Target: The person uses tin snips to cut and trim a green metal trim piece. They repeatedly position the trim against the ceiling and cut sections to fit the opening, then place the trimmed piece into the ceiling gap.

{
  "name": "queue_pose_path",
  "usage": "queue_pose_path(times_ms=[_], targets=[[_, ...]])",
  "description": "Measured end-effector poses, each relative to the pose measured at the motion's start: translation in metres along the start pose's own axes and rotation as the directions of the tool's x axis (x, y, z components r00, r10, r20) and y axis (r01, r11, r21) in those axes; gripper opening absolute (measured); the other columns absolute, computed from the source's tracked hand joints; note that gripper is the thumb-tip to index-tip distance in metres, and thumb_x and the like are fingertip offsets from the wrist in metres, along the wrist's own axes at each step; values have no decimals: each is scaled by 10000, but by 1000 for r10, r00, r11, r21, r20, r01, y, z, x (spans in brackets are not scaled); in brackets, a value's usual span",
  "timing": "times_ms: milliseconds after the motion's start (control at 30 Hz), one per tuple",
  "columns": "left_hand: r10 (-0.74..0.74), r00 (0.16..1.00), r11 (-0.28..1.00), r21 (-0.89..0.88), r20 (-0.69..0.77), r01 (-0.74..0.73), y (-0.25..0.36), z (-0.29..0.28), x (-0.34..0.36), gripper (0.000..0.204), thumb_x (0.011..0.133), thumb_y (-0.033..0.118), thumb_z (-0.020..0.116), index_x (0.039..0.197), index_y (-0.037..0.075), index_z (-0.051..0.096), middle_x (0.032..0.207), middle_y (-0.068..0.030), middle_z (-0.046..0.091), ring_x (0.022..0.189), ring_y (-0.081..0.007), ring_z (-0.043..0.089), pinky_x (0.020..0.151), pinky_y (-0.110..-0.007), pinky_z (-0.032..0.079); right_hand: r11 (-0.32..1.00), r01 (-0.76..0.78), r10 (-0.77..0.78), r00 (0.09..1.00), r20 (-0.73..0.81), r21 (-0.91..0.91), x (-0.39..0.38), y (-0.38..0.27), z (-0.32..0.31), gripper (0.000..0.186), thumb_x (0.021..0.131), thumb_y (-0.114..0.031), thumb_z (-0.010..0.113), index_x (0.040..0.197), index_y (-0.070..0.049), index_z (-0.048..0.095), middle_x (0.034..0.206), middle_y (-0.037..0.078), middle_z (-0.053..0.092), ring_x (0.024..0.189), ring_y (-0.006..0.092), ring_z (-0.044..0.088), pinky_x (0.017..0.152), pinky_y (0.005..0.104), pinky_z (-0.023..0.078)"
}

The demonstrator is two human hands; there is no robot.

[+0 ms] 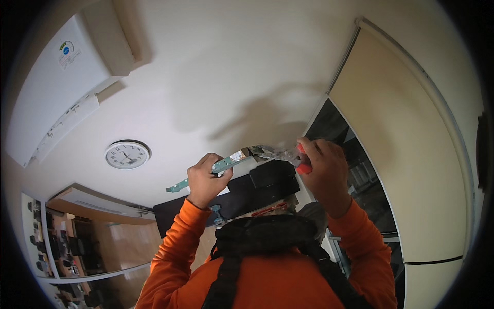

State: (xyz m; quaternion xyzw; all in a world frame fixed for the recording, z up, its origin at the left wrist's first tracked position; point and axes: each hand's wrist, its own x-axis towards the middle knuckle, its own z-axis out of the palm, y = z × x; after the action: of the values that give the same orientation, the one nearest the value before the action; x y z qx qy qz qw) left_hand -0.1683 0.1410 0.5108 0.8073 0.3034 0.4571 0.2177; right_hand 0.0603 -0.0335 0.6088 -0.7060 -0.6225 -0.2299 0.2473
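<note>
Green perforated metal strip [222,165], one, slender: raised before the wearer at a slant, right end higher, left end projecting past the fist. Left hand [205,177]: grip narrow, fingers curled round the strip near its middle. Right hand [328,167]: grip closed about red-handled pliers [281,154], metal head pointing left and meeting the strip's upper end; whether the jaws bite on it cannot be told. Orange sleeves [184,234], two, long, worn on both forearms. White wall clock [127,155], round, one, left of the hands. White air conditioner [62,92], wall-mounted, upper left. Beige roller blind [406,134], one, right, partly covering dark window glass. Black straps [222,280], over an orange garment.
</note>
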Motion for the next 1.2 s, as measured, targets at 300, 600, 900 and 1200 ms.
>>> queue_pose_path(times_ms=[300, 600, 900, 1200], targets=[[197, 957, 978, 17, 215, -206, -24, -38, 4, 225, 698, 174, 810, 732, 76, 610, 682, -60, 661, 507, -242, 640, 516, -325, 518, 794, -391, -21, 747, 665, 465, 6, 12, -22, 224, 855, -158, 755, 1019, -6, 759, 681, 97, 670, 614, 235, 669, 612, 323, 531], [224, 929, 968, -181, 296, -176, -3, -23, 17, 296, 689, 196, 831, 791, 24, 613, 678, -131, 629, 584, -323, 649, 564, -362, 527, 484, -637, -69, 655, 752, 600, -4, 18, 12, 362, 888, -171, 777, 1193, 6, 699, 881, -8, 661, 782, 96, 589, 750, 291, 518], [-109, 975, 993, -29, 194, 116, 0, -6, 2, 272, 694, 183, 798, 852, 6, 667, 753, -161, 693, 626, -311, 699, 620, -365, 563, 943, -155, 73, 960, 270, 296, -2, -7, -9, 394, 827, -77, 742, 1208, -47, 651, 1061, 126, 702, 966, 337, 696, 809, 407, 560], [69, 966, 996, -72, 247, -53, -1, -14, 8, 209, 684, 139, 786, 730, 28, 615, 645, -142, 591, 540, -289, 598, 556, -337, 491, 808, -352, -11, 792, 610, 472, 4, 8, -18, 226, 844, -124, 750, 1053, -40, 737, 811, 104, 710, 689, 237, 664, 691, 352, 539]])
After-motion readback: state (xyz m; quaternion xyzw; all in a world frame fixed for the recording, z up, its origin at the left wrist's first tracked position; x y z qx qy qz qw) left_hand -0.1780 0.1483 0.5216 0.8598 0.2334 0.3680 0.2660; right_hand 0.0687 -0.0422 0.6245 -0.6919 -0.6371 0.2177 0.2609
